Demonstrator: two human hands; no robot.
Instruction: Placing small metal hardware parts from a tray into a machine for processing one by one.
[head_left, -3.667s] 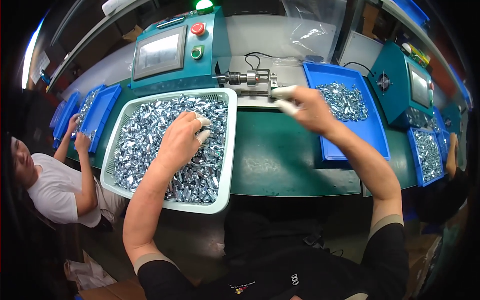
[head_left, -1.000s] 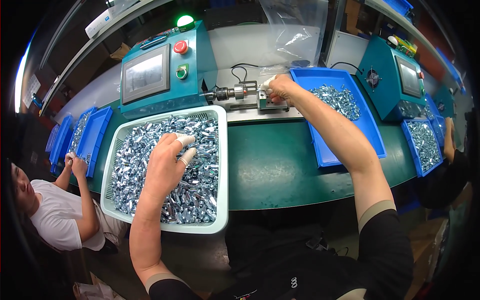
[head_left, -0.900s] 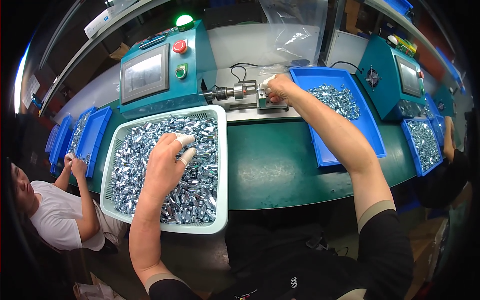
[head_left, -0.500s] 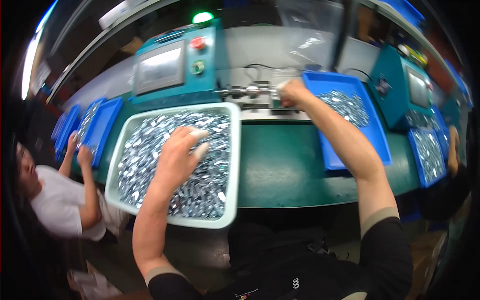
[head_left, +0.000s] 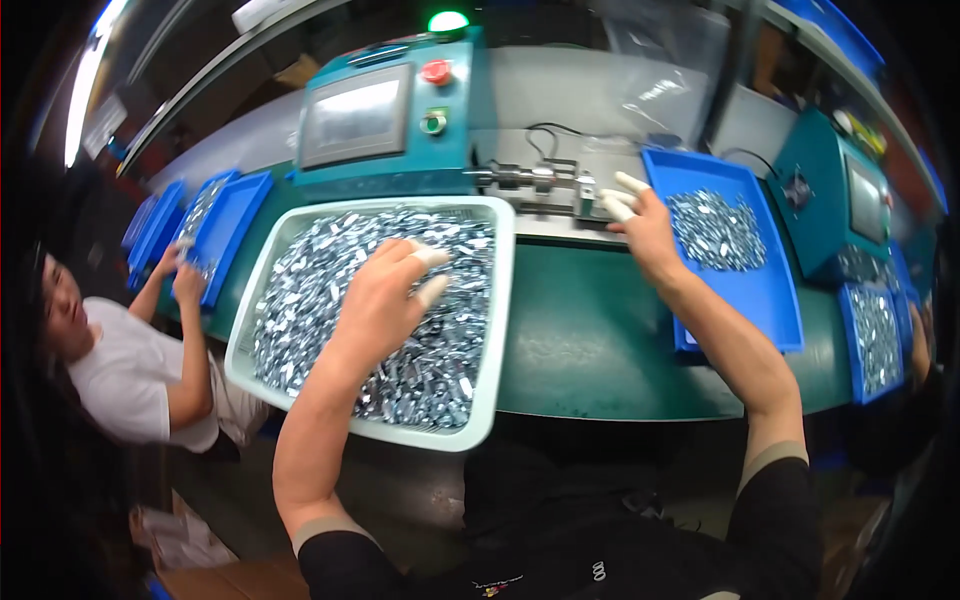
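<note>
My left hand [head_left: 385, 300] hovers over a pale green plastic basket [head_left: 503, 290] heaped with small shiny metal parts [head_left: 310, 300]. White finger cots cover its thumb and forefinger, which are apart; no part shows between them. My right hand [head_left: 648, 228] is beside the metal clamping fixture [head_left: 584, 195] of a teal machine [head_left: 465, 110]. Its fingers, also in white cots, are spread, and nothing shows in them. Just right of that hand lies a blue tray [head_left: 740, 300] with a smaller pile of the metal parts [head_left: 715, 230].
A green-topped bench [head_left: 580, 350] runs across. The teal machine carries a screen, a red button and a lit green lamp [head_left: 447, 21]. Another teal machine [head_left: 835, 200] stands at right, near a filled blue tray [head_left: 875, 340]. At left, a person in white [head_left: 140, 370] works at blue trays [head_left: 235, 225].
My right hand has come away from the fixture slightly, and its fingers have spread from a closed grip. My left hand stays over the basket. The whole view has shifted a little.
</note>
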